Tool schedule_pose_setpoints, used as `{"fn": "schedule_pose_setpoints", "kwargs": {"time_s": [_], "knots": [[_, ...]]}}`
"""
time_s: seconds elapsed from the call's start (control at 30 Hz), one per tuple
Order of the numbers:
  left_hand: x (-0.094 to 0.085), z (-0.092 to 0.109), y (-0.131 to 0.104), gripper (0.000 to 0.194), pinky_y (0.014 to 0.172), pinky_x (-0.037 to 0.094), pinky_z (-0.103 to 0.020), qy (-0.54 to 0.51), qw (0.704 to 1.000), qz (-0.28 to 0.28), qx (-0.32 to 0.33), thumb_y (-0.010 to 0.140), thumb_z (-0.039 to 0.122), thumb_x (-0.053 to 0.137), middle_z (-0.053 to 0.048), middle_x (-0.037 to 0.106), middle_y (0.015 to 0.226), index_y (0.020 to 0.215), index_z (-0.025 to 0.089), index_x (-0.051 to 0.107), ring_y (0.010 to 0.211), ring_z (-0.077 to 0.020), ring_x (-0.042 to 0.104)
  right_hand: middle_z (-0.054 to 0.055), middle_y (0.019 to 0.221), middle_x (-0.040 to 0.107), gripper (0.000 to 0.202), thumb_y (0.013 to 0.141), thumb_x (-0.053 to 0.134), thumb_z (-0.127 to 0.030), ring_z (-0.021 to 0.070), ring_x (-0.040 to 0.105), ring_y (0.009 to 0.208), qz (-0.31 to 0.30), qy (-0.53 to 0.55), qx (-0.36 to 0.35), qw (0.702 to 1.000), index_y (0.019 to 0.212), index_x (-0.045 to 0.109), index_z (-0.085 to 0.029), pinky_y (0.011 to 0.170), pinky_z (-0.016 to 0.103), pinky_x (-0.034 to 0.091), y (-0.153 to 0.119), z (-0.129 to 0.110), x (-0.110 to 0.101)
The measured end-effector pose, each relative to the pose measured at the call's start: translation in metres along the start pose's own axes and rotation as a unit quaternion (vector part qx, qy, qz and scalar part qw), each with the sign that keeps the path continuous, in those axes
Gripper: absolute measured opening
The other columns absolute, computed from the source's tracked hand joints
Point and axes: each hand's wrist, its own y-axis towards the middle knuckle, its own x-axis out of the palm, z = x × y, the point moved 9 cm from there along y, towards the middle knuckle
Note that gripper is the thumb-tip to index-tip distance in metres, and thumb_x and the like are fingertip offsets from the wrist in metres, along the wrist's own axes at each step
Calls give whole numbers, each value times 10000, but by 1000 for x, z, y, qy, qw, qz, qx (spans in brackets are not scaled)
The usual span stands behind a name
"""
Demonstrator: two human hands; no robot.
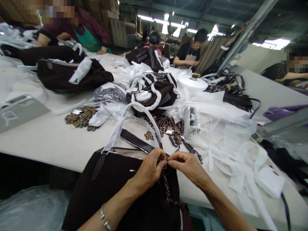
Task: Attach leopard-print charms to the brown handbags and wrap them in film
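pinched thumb to forefinger, the left hand (151, 165) and right hand (186, 164) meet tip to tip on a small fitting (167, 158), mostly covered by the fingers, so its exact form i cannot tell. a metal ring (165, 166) shows just under the left thumb, and a braided charm (166, 186) hangs below, against the dark brown bag (113, 189) in front of the table's (40, 138) near edge.

what could go wrong, as i judge it: the fitting is tiny, so a slipped fingertip could let it drop down the bag's front; too hard a twist could bend it; and the bracelet (103, 213) on the left wrist might rub or snag the cloth if the arm presses down.

counted outward: two hands, one ring in sight, one hanging charm, one bag being worked on, two white-wrapped handles (115, 134); then two heaps of charms (84, 117), pieces too tangled to number, at least four other bags (74, 77), one roll of white tape (192, 84) and at least four co-workers (86, 37)
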Motion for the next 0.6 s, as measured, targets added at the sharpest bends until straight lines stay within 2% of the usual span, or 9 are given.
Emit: {"fn": "schedule_pose_setpoints", "kwargs": {"time_s": [0.07, 0.17, 0.4, 0.43, 0.5, 0.57, 0.6], "knots": [[-1, 0, 0, 113, 804, 443, -277, -9, 1000, -3, -3, 863, 112, 553, -2, 604, 886, 910, 210, 520, 854, -158, 585, -1, 727, 717, 79, 750, 718, -272, 168, 632, 695, -7, -43, -23, 999, 769, 745, -201, 665, 269, 459, 1, -8, -2], [-2, -2, 1, 125, 775, 433, -261, -54, 998, -13, -19, 847, 113, 575, 18, 590, 856, 897, 208, 510, 815, -142, 574, -8, 714, 713, 41, 763, 706, -228, 166, 632, 679, -4, -100, -94, 991, 739, 738, -220, 668, 272, 459, 0, -26, -2], [6, -15, 5, 162, 639, 393, -218, -142, 986, -58, -66, 783, 101, 602, 50, 539, 756, 827, 195, 478, 691, -106, 509, 30, 736, 690, 126, 848, 627, -196, 171, 624, 709, -23, -210, -253, 944, 771, 724, -214, 684, 286, 456, -13, -57, 11], [7, -17, 5, 170, 636, 401, -216, -157, 983, -62, -77, 779, 106, 608, 48, 552, 753, 830, 195, 472, 693, -108, 524, 35, 735, 689, 131, 852, 621, -200, 173, 623, 711, -28, -213, -260, 942, 775, 726, -209, 683, 287, 457, -13, -58, 13], [10, -17, 4, 194, 653, 432, -228, -156, 980, -70, -97, 776, 115, 624, 41, 594, 746, 894, 192, 489, 697, -122, 565, 31, 732, 694, 129, 843, 631, -215, 168, 629, 701, -45, -203, -229, 951, 765, 733, -211, 672, 278, 463, -7, -52, 14], [4, -10, 3, 319, 742, 484, -272, -105, 988, -70, -88, 778, 117, 640, 14, 658, 814, 1063, 191, 517, 773, -155, 625, 18, 767, 715, 86, 812, 664, -239, 169, 650, 724, -55, -186, -157, 968, 780, 742, -226, 692, 271, 482, 1, -39, 9], [-4, -4, 2, 423, 827, 498, -311, -59, 994, -62, -68, 779, 119, 649, -16, 686, 918, 1168, 200, 507, 874, -181, 645, 15, 809, 727, 78, 798, 675, -261, 175, 662, 760, -51, -178, -118, 976, 817, 745, -234, 722, 273, 495, 4, -31, 3]]}}
